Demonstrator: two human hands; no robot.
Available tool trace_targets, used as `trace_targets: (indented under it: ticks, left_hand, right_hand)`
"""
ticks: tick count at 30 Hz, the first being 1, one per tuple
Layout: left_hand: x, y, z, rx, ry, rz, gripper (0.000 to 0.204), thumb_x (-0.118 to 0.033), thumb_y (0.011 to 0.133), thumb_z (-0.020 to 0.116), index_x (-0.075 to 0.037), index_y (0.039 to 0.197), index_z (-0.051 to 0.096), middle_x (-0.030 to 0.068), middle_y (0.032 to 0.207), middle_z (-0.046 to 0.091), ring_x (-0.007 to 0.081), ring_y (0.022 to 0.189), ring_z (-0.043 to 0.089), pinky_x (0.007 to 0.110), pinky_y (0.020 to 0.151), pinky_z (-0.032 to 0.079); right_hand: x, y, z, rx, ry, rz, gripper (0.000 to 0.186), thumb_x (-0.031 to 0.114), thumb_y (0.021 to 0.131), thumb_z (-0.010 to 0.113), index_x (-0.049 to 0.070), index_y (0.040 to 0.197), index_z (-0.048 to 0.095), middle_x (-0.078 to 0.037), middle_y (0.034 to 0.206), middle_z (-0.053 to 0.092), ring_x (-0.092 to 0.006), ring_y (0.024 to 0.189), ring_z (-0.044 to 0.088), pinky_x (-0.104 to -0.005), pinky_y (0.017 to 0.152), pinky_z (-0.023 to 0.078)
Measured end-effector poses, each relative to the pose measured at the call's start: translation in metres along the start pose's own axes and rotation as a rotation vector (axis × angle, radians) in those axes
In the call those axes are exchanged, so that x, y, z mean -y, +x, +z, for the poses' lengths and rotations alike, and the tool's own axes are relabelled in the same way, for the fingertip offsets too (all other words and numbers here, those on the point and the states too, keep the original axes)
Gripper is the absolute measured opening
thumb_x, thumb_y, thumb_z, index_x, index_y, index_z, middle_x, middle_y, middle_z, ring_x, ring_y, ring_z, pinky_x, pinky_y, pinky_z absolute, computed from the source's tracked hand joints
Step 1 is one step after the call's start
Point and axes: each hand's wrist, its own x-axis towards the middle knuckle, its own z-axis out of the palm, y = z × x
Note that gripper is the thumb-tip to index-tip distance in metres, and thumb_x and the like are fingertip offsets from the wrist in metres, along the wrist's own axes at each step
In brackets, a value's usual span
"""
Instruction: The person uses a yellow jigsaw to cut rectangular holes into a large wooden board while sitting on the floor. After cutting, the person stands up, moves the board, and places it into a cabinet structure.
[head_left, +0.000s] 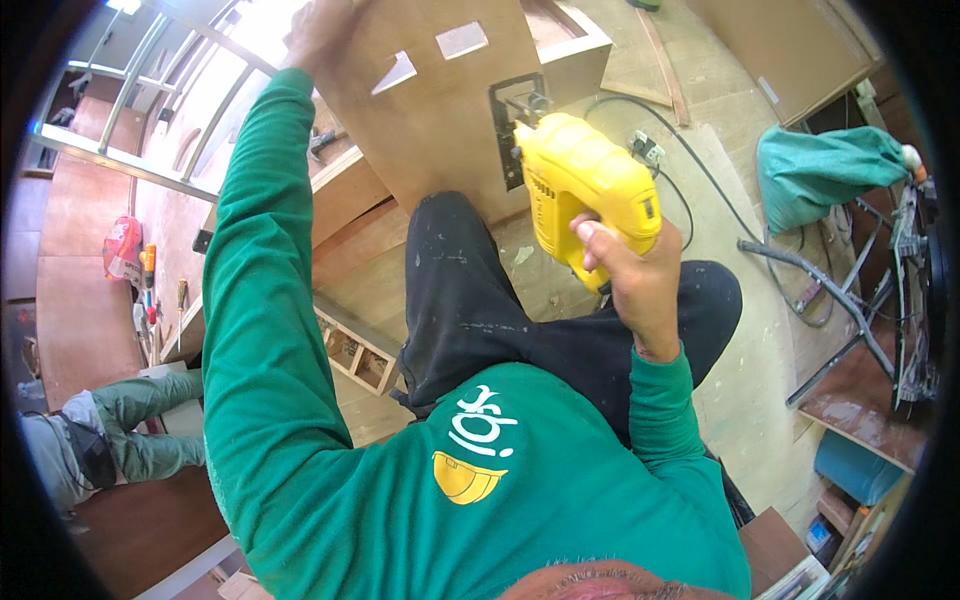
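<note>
My right hand [632,280] is wrapped around the handle of a yellow jigsaw [590,180]. The jigsaw's dark metal base plate [506,140] lies against a brown plywood panel [400,135]. Two openings pierce this panel, one roughly triangular and one rectangular. At the upper left, my left arm reaches out to the panel's far left edge. There my left hand [318,38] is at the panel's edge, its fingers blurred and washed out by bright light.
A dark power cord [715,195] runs over the floor past a socket block [647,150]. To the right are a green cloth bag [820,175] and a metal frame [850,310]. A metal ladder [110,155] stands at upper left. Another person's legs [150,415] show at lower left.
</note>
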Motion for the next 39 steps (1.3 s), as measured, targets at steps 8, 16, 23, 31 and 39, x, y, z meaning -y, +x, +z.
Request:
trace_targets:
  ticks: [8,16,23,31,39]
  left_hand:
    - [0.009,0.002,0.004,0.155,-0.144,0.032,0.076,-0.071,0.104,0.051,0.0,0.103,0.081,0.0268,0.106,0.078,0.0438,0.104,0.074,0.055,0.097,0.054]
    - [0.013,-0.015,-0.017,0.1,-0.226,0.137,0.071,-0.068,0.107,0.048,-0.005,0.105,0.081,0.0236,0.109,0.078,0.0413,0.108,0.074,0.053,0.099,0.054]
    - [0.027,-0.018,-0.012,0.112,-0.223,0.072,0.069,-0.067,0.107,0.049,-0.006,0.108,0.081,0.0207,0.112,0.079,0.0406,0.11,0.073,0.052,0.1,0.054]
    - [0.028,-0.021,-0.014,0.069,-0.143,0.056,0.07,-0.068,0.106,0.049,-0.005,0.108,0.081,0.0212,0.112,0.079,0.0401,0.111,0.073,0.053,0.101,0.054]
    - [0.044,-0.016,0.002,0.05,-0.2,0.077,0.071,-0.068,0.105,0.05,-0.005,0.107,0.081,0.0211,0.113,0.078,0.0392,0.113,0.073,0.054,0.102,0.052]
  right_hand:
    - [-0.017,0.05,0.09,0.056,-0.119,-0.134,0.024,0.006,0.094,0.076,-0.004,0.115,0.073,-0.011,0.098,0.078,-0.0142,0.086,0.073,-0.031,0.078,0.057]
    - [-0.033,0.072,0.149,0.065,-0.169,-0.136,0.023,0.006,0.092,0.077,-0.005,0.111,0.073,-0.014,0.093,0.079,-0.0167,0.084,0.075,-0.0342,0.076,0.059]
    - [-0.052,0.071,0.166,0.069,-0.167,-0.148,0.019,0.008,0.09,0.078,-0.005,0.102,0.07,-0.016,0.088,0.076,-0.0218,0.077,0.075,-0.0368,0.07,0.058]
    - [-0.072,0.079,0.182,0.046,-0.275,-0.323,0.019,0.008,0.088,0.08,-0.003,0.095,0.067,-0.02,0.081,0.072,-0.0293,0.071,0.073,-0.0408,0.067,0.056]
    - [-0.08,0.088,0.21,0.084,-0.328,-0.296,0.018,0.007,0.088,0.08,-0.003,0.097,0.068,-0.02,0.086,0.073,-0.028,0.074,0.073,-0.0397,0.069,0.056]
